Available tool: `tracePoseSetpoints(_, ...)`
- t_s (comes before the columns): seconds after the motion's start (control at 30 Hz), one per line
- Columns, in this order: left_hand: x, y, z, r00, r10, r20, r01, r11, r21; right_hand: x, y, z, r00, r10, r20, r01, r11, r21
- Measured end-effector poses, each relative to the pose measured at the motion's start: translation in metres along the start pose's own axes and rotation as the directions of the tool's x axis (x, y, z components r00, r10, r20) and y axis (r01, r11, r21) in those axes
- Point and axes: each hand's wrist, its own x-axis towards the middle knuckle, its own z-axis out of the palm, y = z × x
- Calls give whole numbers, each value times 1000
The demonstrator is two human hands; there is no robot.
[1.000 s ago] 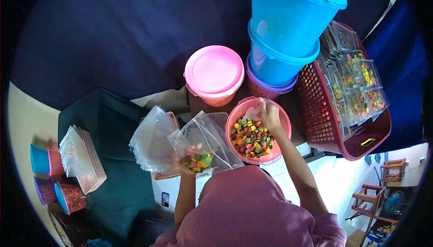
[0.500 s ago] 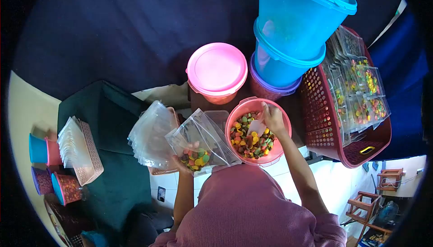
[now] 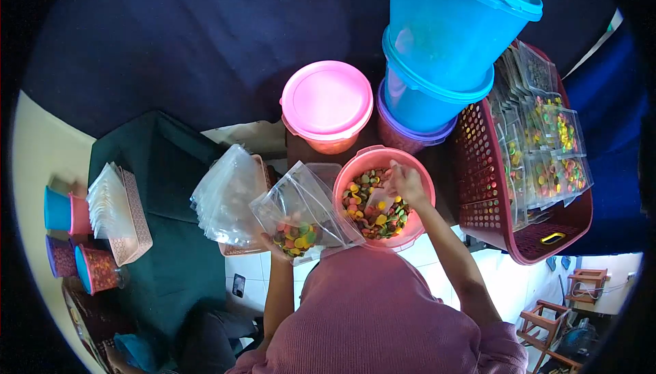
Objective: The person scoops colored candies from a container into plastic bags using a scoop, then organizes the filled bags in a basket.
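Observation:
My left hand [image 3: 281,243] is wrapped round the lower part of a clear plastic bag [image 3: 301,203], which holds green, yellow and red round pieces. Beside it stands an open pink bucket [image 3: 425,176] full of similar colourful pieces [image 3: 362,196]. Inside the bucket, my right hand [image 3: 404,181] grips a whitish translucent scoop [image 3: 383,200] low among the pieces. The bag's mouth lies against the bucket's left rim.
A basket of empty bags [image 3: 236,200] is at the left. Behind stand a pink-lidded bucket [image 3: 328,101] and stacked blue buckets [image 3: 444,53]. A dark red basket [image 3: 485,183] with filled bags is on the right. A person's dark-clothed leg [image 3: 208,340] shows at lower left.
My right hand has moved slightly left and down in the bucket with the scoop, and pieces have shifted. The bag in my left hand has stayed nearly in place.

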Motion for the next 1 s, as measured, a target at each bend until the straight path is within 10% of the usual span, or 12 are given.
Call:
tracePoseSetpoints(0.07,-8,-4,-15,972,138,-192,-113,984,137,0,2,1,999,-34,-4,34,999,27)
tracePoseSetpoints(0.67,-16,-10,-20,961,205,-187,-190,977,97,-9,-12,-2,966,120,227,-51,956,-290)
tracePoseSetpoints(0.77,-12,-8,-14,964,194,-181,-180,979,92,-4,-1,-5,965,-85,249,173,917,-359)
tracePoseSetpoints(1.0,-7,3,-15,983,72,-169,-53,992,111,-2,-5,-9,946,276,168,-222,933,-284)
